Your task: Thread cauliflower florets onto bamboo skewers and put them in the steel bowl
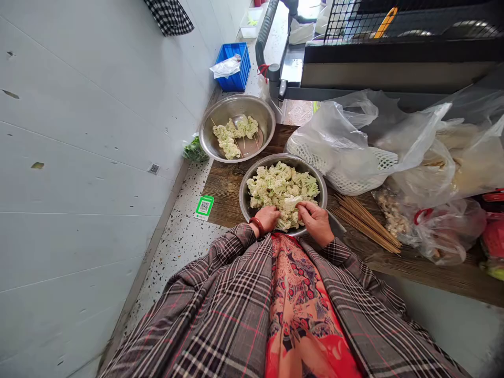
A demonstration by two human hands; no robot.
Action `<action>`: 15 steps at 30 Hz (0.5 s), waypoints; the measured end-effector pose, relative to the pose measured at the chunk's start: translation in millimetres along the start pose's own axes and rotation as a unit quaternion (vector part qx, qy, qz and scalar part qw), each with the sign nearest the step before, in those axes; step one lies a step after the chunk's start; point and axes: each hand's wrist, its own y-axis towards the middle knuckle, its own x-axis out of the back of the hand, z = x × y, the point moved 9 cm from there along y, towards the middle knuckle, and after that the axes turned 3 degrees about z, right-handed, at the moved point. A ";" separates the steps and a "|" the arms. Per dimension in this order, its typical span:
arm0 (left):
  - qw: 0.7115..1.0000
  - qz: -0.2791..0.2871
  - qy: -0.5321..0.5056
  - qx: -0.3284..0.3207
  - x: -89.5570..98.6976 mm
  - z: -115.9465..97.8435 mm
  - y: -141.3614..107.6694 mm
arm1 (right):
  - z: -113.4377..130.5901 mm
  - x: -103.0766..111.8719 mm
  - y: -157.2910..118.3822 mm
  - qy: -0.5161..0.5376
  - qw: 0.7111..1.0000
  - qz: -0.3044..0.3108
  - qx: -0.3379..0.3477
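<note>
A steel bowl [243,202] heaped with pale cauliflower florets [277,184] sits right in front of me. My right hand [317,223] pinches a cauliflower floret [292,201] above the heap, at the bowl's near right side. Over the near left rim, my left hand [268,217] is closed with its fingers curled in among the florets; whatever they grip is hidden. Beyond stands a larger steel bowl [208,144] holding several cauliflower skewers [229,146]. Loose bamboo sticks [368,223] lie in a bundle on the wooden board to the right of the nearer bowl.
Plastic bags [342,121] and a white perforated basket [356,173] crowd the right side. A tied bag [444,231] lies nearer. At the back is a blue crate [236,73]. A green QR card [204,207] lies left, by the white wall [86,157]. Bagged greens [195,150] touch the wall.
</note>
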 end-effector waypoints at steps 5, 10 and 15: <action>0.991 -0.040 -0.131 -0.001 23.8 1.5 -4.7 | -3.5 8.0 1.8 0.002 1.000 -0.010 -0.010; 0.906 -0.095 -0.411 0.038 62.3 4.1 -14.3 | -3.6 4.0 3.2 -0.003 1.000 0.005 -0.004; 0.809 -0.122 -0.574 0.044 89.4 -7.2 -21.5 | -2.5 -12.2 4.2 0.008 0.999 0.047 0.009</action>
